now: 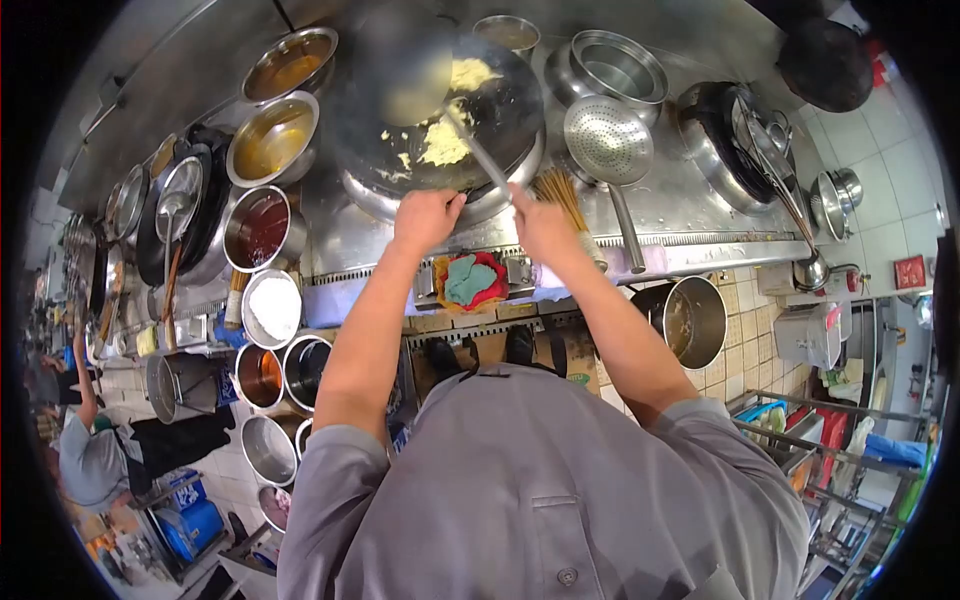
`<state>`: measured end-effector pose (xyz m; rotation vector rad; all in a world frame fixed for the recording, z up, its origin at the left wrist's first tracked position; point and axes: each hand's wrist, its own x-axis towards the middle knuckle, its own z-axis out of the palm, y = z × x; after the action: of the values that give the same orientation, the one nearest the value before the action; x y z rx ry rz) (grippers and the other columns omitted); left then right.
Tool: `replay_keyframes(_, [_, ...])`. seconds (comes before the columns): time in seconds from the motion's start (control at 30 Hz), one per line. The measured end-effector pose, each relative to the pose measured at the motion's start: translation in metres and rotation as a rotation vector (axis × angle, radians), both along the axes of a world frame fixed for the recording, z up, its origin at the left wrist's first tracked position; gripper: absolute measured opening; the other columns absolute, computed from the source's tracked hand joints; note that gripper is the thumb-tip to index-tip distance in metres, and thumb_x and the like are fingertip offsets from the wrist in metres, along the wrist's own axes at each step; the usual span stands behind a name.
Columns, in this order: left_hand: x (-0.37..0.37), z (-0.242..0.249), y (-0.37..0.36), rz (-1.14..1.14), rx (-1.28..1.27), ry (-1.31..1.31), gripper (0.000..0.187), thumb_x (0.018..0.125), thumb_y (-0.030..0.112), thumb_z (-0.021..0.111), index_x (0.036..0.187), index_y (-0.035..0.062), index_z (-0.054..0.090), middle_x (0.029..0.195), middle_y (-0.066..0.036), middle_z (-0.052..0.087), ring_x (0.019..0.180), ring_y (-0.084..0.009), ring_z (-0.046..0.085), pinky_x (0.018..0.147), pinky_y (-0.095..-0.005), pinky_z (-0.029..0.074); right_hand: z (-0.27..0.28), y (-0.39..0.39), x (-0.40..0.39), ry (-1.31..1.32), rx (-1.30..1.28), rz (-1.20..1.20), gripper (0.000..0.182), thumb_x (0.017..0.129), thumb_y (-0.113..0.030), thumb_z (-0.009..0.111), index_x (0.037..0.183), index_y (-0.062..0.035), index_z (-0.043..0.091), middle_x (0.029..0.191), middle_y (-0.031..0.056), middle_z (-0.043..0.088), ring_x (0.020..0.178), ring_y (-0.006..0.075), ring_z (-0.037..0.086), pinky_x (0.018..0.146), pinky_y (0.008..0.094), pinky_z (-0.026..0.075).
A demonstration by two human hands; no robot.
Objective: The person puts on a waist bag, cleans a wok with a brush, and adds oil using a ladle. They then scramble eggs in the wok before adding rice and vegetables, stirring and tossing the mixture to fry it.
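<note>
A dark wok [510, 130] sits on the steel range, with clumps of yellow, scrambled-egg-like food [443, 142] in it. My left hand [426, 220] is closed on the wok's near edge, the thumb pointing right. In my right hand [548, 236] is the long metal handle of a ladle [480, 150], which slants up and left over the food. A grey blur covers the ladle's head and the wok's upper left. Just below the wok, between my forearms, lie a green cloth [470, 280] and a red one.
Right of the wok are a bamboo brush [562, 195], a perforated skimmer [608, 140] and a steel pot [620, 68]. Bowls of yellow liquid [273, 140] and a pot of red sauce [257, 228] stand left. Another person [100, 455] is at far left.
</note>
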<state>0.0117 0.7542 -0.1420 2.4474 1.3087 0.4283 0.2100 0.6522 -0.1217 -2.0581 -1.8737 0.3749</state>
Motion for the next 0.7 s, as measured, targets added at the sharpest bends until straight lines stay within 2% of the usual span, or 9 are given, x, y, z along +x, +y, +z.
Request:
replay_keyframes(0.03, [0.0, -0.006, -0.006, -0.012, 0.012, -0.005, 0.027, 0.091, 0.033, 0.058, 0.091, 0.0096, 0.071, 0.081, -0.012, 0.068, 0.085, -0.033, 0.064, 0.077, -0.0424, 0.049, -0.001, -0.02, -0.008, 0.021, -0.01, 0.03, 0.05, 0.093, -0.02, 0.051, 0.142, -0.0132, 0.043, 0.078, 0.0268, 0.063, 0.076, 0.0425, 0.064, 0.072, 0.0512, 0.051])
replay_keyframes(0.1, [-0.002, -0.01, -0.014, -0.059, 0.267, -0.308, 0.025, 0.09, 0.032, 0.06, 0.089, 0.0092, 0.071, 0.079, -0.013, 0.068, 0.081, -0.0334, 0.063, 0.077, -0.0418, 0.049, 0.022, -0.061, -0.001, 0.04, -0.125, 0.041, 0.051, 0.093, -0.019, 0.052, 0.142, -0.013, 0.042, 0.08, 0.0262, 0.063, 0.076, 0.0428, 0.063, 0.071, 0.0508, 0.051])
replay_keyframes(0.27, [0.005, -0.024, 0.009, -0.095, 0.009, -0.213, 0.026, 0.091, 0.031, 0.059, 0.095, 0.008, 0.072, 0.08, -0.017, 0.068, 0.077, -0.037, 0.064, 0.07, -0.0459, 0.05, 0.086, -0.122, 0.022, 0.013, 0.054, 0.076, 0.055, 0.091, -0.017, 0.056, 0.143, -0.017, 0.041, 0.082, 0.0233, 0.064, 0.076, 0.0428, 0.063, 0.07, 0.0506, 0.05])
replay_keyframes(0.3, [0.007, -0.019, 0.005, -0.096, 0.02, -0.216, 0.026, 0.091, 0.031, 0.059, 0.095, 0.008, 0.072, 0.08, -0.017, 0.068, 0.077, -0.037, 0.064, 0.07, -0.0459, 0.05, 0.106, -0.131, 0.023, -0.021, -0.003, 0.062, 0.054, 0.091, -0.017, 0.056, 0.143, -0.0174, 0.042, 0.083, 0.0224, 0.064, 0.077, 0.0424, 0.063, 0.07, 0.0498, 0.05])
replay_keyframes(0.4, [0.01, 0.014, -0.031, -0.095, 0.1, -0.233, 0.025, 0.089, 0.032, 0.062, 0.091, 0.0091, 0.072, 0.069, -0.016, 0.066, 0.066, -0.0383, 0.064, 0.064, -0.0461, 0.052, 0.184, -0.161, 0.049, 0.025, -0.158, 0.066, 0.054, 0.087, -0.012, 0.06, 0.138, -0.0204, 0.049, 0.085, 0.0169, 0.066, 0.079, 0.0391, 0.063, 0.071, 0.0456, 0.05])
replay_keyframes(0.47, [0.0, 0.064, -0.064, -0.139, 0.128, -0.279, 0.024, 0.088, 0.032, 0.063, 0.088, 0.0092, 0.072, 0.068, -0.016, 0.065, 0.064, -0.0369, 0.064, 0.061, -0.0448, 0.052, 0.237, -0.18, 0.067, 0.035, -0.186, 0.141, 0.056, 0.08, -0.003, 0.064, 0.134, -0.015, 0.055, 0.083, 0.0113, 0.066, 0.074, 0.033, 0.063, 0.069, 0.0399, 0.049])
replay_keyframes(0.53, [-0.004, 0.092, -0.079, -0.176, 0.151, -0.327, 0.024, 0.088, 0.032, 0.064, 0.086, 0.0093, 0.071, 0.066, -0.015, 0.065, 0.063, -0.0356, 0.064, 0.059, -0.0434, 0.052, 0.266, -0.182, 0.068, 0.032, -0.229, 0.144, 0.055, 0.078, -0.002, 0.065, 0.132, -0.0124, 0.057, 0.083, 0.0114, 0.065, 0.073, 0.0319, 0.063, 0.068, 0.0381, 0.049])
replay_keyframes(0.6, [-0.004, 0.103, -0.087, -0.179, 0.188, -0.271, 0.024, 0.087, 0.032, 0.065, 0.081, 0.009, 0.07, 0.064, -0.013, 0.064, 0.059, -0.0337, 0.063, 0.056, -0.0419, 0.05, 0.267, -0.171, 0.065, -0.01, -0.27, 0.163, 0.049, 0.077, -0.005, 0.066, 0.126, -0.0104, 0.061, 0.08, 0.011, 0.064, 0.07, 0.0307, 0.062, 0.067, 0.037, 0.049])
replay_keyframes(0.7, [0.012, 0.065, -0.056, -0.15, 0.249, -0.296, 0.025, 0.088, 0.032, 0.064, 0.081, 0.0089, 0.07, 0.063, -0.012, 0.063, 0.057, -0.0338, 0.062, 0.054, -0.0427, 0.049, 0.223, -0.123, 0.05, -0.141, -0.193, 0.178, 0.044, 0.083, -0.01, 0.062, 0.127, -0.0131, 0.06, 0.091, 0.0141, 0.068, 0.077, 0.0353, 0.064, 0.072, 0.0432, 0.05])
